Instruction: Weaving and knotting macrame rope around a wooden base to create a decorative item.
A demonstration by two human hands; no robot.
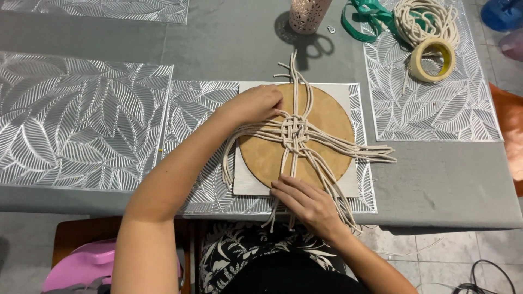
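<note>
A round brown board (pixel 327 117) lies on a white square (pixel 248 182) in the middle of the grey table (pixel 447 179). Cream cords (pixel 376 153) cross on it and make a woven knot (pixel 295 132) at its center. The left hand (pixel 256 103) sits at 9 o'clock from the knot, fingers curled down on the cords there. The right hand (pixel 305 202) sits at 6 o'clock, fingers flat and pressing on the hanging cords. A roll of tape (pixel 433 60) and a cord bundle (pixel 425 19) lie at 2 o'clock, well apart.
</note>
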